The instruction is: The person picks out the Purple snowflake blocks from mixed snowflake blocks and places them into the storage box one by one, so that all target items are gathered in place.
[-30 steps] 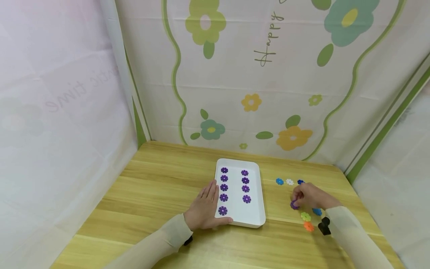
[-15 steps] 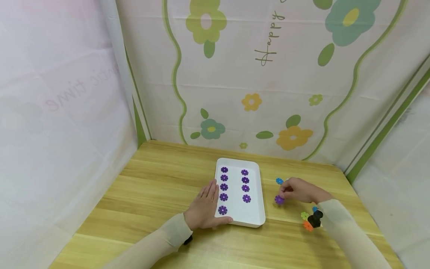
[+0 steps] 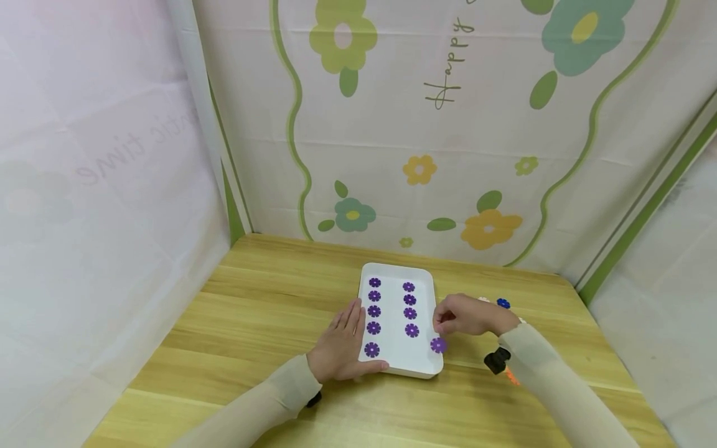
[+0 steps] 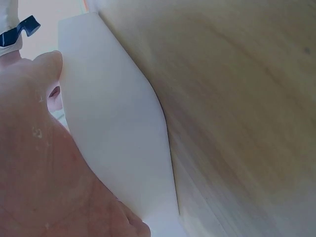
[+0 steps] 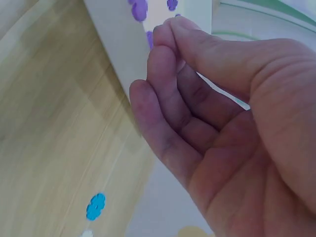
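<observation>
A white rectangular tray [image 3: 396, 361] stands on the wooden table. Inside it, purple snowflake discs [image 3: 373, 311] form a left column and a shorter right column [image 3: 411, 330]. My left hand [image 3: 342, 351] rests along the tray's left side with fingers straight, its thumb at the near rim. The left wrist view shows that hand [image 4: 44, 148] against the tray's outer wall [image 4: 113, 108]. Over the tray's right rim, my right hand [image 3: 462, 314] pinches with thumb and fingertips, a purple snowflake disc [image 3: 439, 345] right at the tips. In the right wrist view that hand [image 5: 207, 108] has its fingers curled.
Right of the tray lie loose snowflake discs: a dark blue one [image 3: 503, 303], a white one [image 3: 483, 300] and an orange one [image 3: 512, 376], partly hidden by the right wrist. A light blue disc [image 5: 96, 206] shows in the right wrist view. Printed curtains [image 3: 381, 124] enclose the table.
My right hand has moved left from the loose discs to the tray's right rim, bringing a purple snowflake disc along. The left hand stays in place on the tray.
</observation>
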A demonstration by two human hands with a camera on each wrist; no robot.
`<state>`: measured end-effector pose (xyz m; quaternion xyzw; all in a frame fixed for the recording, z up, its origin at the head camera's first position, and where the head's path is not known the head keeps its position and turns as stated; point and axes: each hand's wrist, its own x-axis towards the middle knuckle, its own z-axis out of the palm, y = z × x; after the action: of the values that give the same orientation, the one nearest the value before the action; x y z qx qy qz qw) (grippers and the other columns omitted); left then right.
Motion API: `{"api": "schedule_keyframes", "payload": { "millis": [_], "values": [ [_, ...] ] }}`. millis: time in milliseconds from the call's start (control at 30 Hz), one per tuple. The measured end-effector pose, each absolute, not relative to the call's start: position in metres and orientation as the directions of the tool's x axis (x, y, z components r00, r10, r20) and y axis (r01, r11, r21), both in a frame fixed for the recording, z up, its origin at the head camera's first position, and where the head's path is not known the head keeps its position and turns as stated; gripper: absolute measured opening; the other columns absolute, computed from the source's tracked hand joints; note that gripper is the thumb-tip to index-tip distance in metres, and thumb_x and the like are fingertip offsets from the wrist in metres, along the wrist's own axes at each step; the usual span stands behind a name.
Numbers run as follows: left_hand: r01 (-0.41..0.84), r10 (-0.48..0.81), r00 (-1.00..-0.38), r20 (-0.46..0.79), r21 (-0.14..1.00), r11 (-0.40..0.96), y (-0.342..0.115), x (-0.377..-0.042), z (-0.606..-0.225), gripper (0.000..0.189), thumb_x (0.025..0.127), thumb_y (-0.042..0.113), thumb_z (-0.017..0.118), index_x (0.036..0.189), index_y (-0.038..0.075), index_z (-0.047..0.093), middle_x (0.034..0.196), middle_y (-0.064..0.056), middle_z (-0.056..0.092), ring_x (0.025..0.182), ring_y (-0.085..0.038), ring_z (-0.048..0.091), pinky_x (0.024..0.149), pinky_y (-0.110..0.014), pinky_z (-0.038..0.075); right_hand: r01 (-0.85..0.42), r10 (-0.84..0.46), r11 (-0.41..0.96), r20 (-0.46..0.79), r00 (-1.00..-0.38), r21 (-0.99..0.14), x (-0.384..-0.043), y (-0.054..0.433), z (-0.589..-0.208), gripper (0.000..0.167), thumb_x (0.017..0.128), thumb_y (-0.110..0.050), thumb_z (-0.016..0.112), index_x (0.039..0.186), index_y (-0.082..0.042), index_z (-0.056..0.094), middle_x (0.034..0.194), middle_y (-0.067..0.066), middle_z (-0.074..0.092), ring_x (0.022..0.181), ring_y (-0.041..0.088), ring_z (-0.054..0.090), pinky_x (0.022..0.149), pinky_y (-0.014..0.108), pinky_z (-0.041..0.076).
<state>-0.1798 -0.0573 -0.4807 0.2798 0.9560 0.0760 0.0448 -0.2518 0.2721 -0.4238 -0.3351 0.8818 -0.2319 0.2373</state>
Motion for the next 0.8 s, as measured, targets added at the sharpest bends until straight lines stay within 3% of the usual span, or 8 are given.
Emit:
{"api": "schedule_keyframes", "payload": {
  "millis": [100, 400, 500, 600, 800],
  "values": [
    [0.532, 0.545, -0.837, -0.043, 0.165, 0.831, -0.057, -0.18, -0.481, 0.12, 0.093, 0.084, 0.048, 0.164, -0.009, 0.022, 0.175, -0.029, 0.013, 0.163, -0.042, 0.019, 0.131, -0.053, 0.027, -0.483, -0.699, 0.67, -0.262, -0.665, -0.564, -0.253, 0.27, -0.425, 0.016, 0.104, -0.014, 0.068, 0.089, -0.009, 0.074, 0.079, -0.003, 0.067, 0.067, 0.002, 0.051, 0.063, 0.021, 0.046],
    [0.527, 0.54, -0.84, -0.046, 0.169, 0.833, -0.057, -0.182, -0.481, 0.121, 0.093, 0.085, 0.047, 0.164, -0.009, 0.021, 0.175, -0.029, 0.011, 0.164, -0.042, 0.017, 0.133, -0.051, 0.025, -0.554, -0.722, 0.642, -0.175, -0.669, -0.53, -0.251, 0.265, -0.425, 0.008, 0.1, -0.013, 0.074, 0.093, -0.009, 0.076, 0.085, -0.005, 0.072, 0.072, 0.001, 0.057, 0.067, 0.02, 0.053],
    [0.522, 0.534, -0.845, -0.039, 0.158, 0.838, -0.057, -0.183, -0.48, 0.122, 0.092, 0.086, 0.047, 0.164, -0.008, 0.021, 0.175, -0.028, 0.012, 0.164, -0.042, 0.018, 0.132, -0.051, 0.025, -0.598, -0.732, 0.637, -0.138, -0.667, -0.487, -0.248, 0.255, -0.423, 0.002, 0.094, -0.011, 0.079, 0.095, -0.01, 0.079, 0.089, -0.006, 0.075, 0.078, 0.001, 0.062, 0.072, 0.021, 0.057],
    [0.522, 0.531, -0.847, -0.036, 0.143, 0.841, -0.056, -0.184, -0.481, 0.122, 0.091, 0.087, 0.046, 0.164, -0.008, 0.022, 0.175, -0.028, 0.013, 0.164, -0.041, 0.018, 0.132, -0.051, 0.026, -0.622, -0.722, 0.665, -0.145, -0.676, -0.414, -0.245, 0.244, -0.425, 0.007, 0.09, -0.012, 0.084, 0.097, -0.01, 0.081, 0.092, -0.003, 0.078, 0.08, 0.003, 0.064, 0.075, 0.023, 0.058],
    [0.52, 0.529, -0.847, -0.048, 0.128, 0.844, -0.055, -0.183, -0.485, 0.123, 0.091, 0.088, 0.045, 0.165, -0.008, 0.022, 0.175, -0.028, 0.013, 0.164, -0.041, 0.018, 0.132, -0.05, 0.026, -0.618, -0.681, 0.729, -0.225, -0.697, -0.294, -0.238, 0.229, -0.44, 0.012, 0.086, -0.017, 0.089, 0.095, -0.013, 0.082, 0.086, -0.005, 0.076, 0.072, 0.004, 0.059, 0.069, 0.02, 0.055]
  ]
}}
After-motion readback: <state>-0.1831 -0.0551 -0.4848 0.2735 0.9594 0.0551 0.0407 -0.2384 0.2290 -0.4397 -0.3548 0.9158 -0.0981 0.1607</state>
